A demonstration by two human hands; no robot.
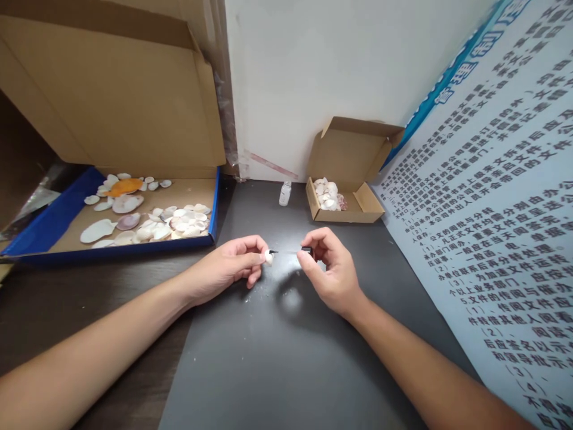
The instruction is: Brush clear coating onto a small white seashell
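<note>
Between the thumb and fingers of my left hand point(239, 261) is a small white seashell point(268, 257). My right hand point(329, 269) pinches the black cap of a thin applicator brush point(307, 250). The brush's clear stem runs leftward, and its dark tip is at the shell, seemingly touching it. Both hands are held above the dark grey mat point(250, 370). Beyond them stands a small, uncapped clear bottle point(285, 194) with whitish contents and an open neck.
At the left, a blue-edged cardboard box point(147, 243) holds many shells and an orange one point(125, 187). A smaller open box point(349, 216) with white shells point(326, 194) sits back right. White specks dot the mat. A printed poster point(505, 239) borders the right side.
</note>
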